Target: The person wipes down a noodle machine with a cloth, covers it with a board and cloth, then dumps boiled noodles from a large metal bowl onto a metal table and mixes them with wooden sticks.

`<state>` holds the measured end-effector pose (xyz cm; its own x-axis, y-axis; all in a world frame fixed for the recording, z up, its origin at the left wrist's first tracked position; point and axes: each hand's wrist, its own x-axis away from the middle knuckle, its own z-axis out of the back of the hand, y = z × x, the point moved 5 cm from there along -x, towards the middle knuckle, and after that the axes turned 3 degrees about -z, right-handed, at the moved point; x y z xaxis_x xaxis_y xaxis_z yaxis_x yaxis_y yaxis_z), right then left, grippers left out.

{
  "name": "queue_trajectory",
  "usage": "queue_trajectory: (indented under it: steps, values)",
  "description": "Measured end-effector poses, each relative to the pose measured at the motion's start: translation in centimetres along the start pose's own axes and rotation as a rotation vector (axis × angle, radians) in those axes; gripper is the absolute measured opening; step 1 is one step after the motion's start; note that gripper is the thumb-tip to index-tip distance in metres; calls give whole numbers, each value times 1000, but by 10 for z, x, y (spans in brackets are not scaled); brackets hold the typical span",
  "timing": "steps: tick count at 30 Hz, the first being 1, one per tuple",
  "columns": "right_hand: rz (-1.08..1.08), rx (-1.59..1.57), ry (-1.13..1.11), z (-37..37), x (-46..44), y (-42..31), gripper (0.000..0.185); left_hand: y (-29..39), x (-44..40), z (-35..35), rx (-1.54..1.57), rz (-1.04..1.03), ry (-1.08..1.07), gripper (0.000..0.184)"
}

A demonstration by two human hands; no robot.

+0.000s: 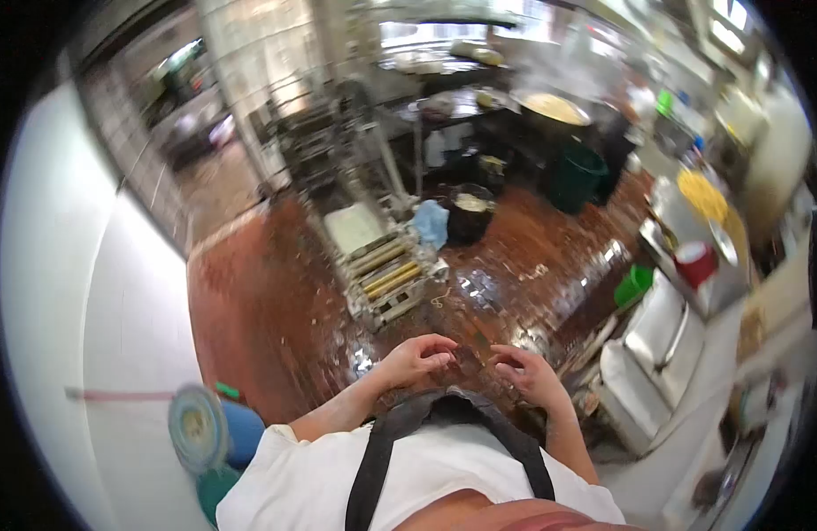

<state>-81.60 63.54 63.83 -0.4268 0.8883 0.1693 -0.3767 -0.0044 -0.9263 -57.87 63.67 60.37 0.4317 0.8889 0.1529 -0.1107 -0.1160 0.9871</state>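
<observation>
My left hand (pixel 419 358) is in front of my waist, fingers loosely curled, with a gap between thumb and forefinger and nothing visible in it. Across from it, my right hand (pixel 525 376) is half curled too, fingers apart, and appears to hold nothing. The two hands do not touch each other. Just below them is the black apron (pixel 466 403) over my white shirt. Ahead of my left hand stands a metal machine (pixel 386 283) with yellowish rollers. A light blue cloth or bag (pixel 431 224) hangs at its right side.
The wet red-brown tile floor (pixel 258 301) runs to a doorway (pixel 218 177). Beyond the machine are a dark bucket (pixel 470 217), a dark green bin (pixel 572 177) and a steaming large pot (pixel 554 109). Metal containers (pixel 647 372) line the right; a blue cylinder (pixel 240 434) is at lower left.
</observation>
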Motion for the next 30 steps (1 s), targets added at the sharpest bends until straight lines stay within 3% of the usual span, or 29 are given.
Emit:
queue_trajectory:
  steps: [6,10,14,30]
  values:
    - [177,128,-283,-64,-60,-52,33,-42,50,35,356,-130,467,25]
    - [279,203,-384,-86,-73,-76,32,-55,64,46,421,-154,608,17]
    - [289,212,-414,-87,-72,-77,33,-61,62,46,495,-149,598,14]
    - [117,149,-173,-50,-47,-34,32,-41,20,27,395,-106,367,13]
